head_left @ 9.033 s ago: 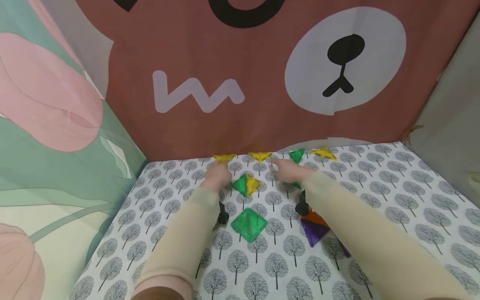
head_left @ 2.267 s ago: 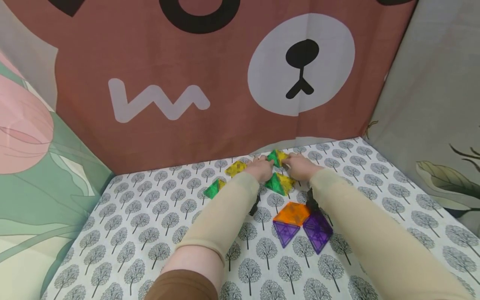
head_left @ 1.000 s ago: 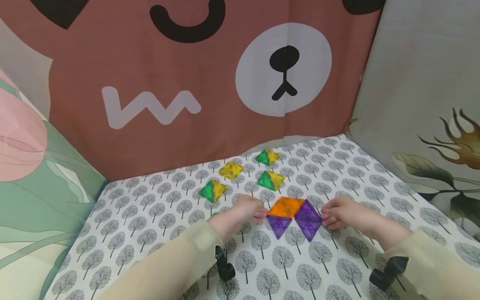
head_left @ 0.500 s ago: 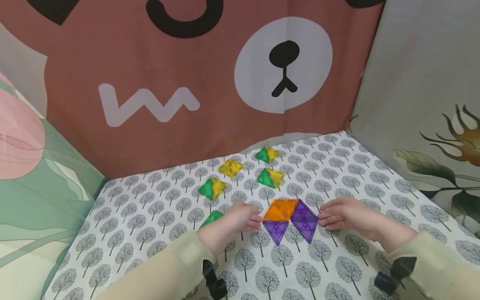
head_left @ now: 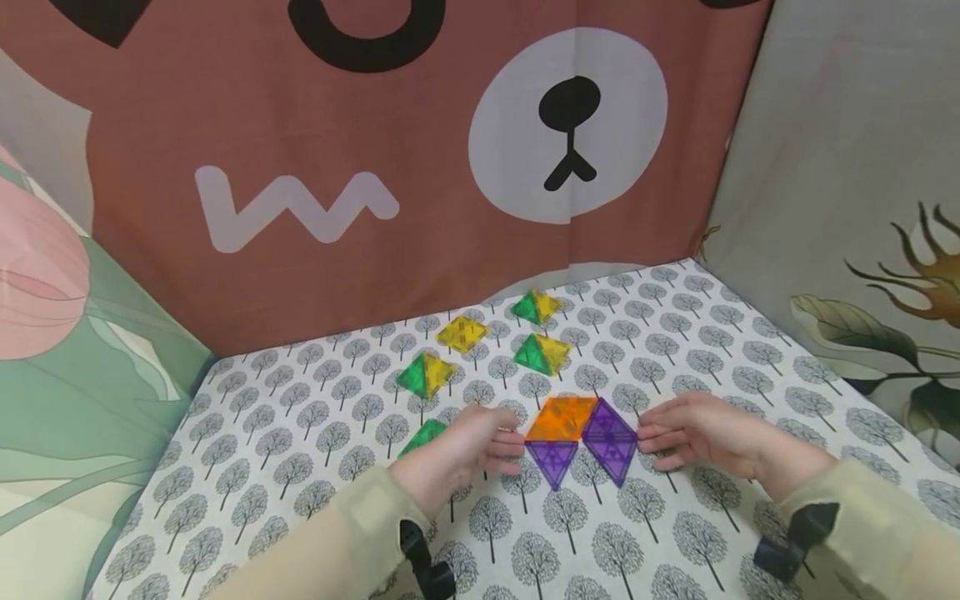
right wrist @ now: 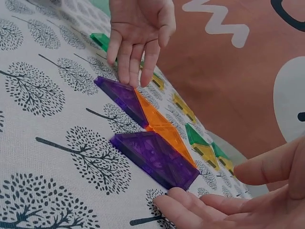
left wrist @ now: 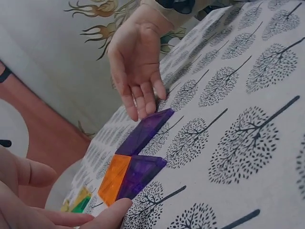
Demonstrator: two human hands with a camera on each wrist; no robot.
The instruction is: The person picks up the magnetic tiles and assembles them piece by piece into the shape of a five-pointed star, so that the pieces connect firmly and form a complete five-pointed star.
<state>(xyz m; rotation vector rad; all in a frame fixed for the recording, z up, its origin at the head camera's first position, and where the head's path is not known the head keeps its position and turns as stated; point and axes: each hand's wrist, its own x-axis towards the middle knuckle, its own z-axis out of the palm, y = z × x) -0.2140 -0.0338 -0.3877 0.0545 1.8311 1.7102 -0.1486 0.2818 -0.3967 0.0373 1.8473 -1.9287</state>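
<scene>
A translucent orange tile piece (head_left: 561,418) lies flat on the tree-print cloth, a single purple triangle tile (head_left: 553,461) against its near edge. To its right, a purple diamond (head_left: 610,442) made of two triangle tiles meets the orange corner. My left hand (head_left: 472,446) is at the group's left side, fingers extended and fingertips right at the orange and purple corner. On the opposite side my right hand (head_left: 701,429) has its fingertips at the diamond's right corner, fingers straight. The right wrist view shows the left palm turned up beside the purple triangle (right wrist: 123,100).
Farther back lie green-and-yellow diamonds: one at left (head_left: 426,377), one in the middle (head_left: 543,355) and one near the back wall (head_left: 537,307). A yellow diamond (head_left: 462,333) sits among them. A green tile (head_left: 422,436) is partly hidden by my left wrist. Printed cloth walls enclose the table.
Both hands came from the back of the table, where yellow and green tiles became diamonds, to the orange-purple group. That group shifted slightly left and nearer; most recently my fingers spread a little.
</scene>
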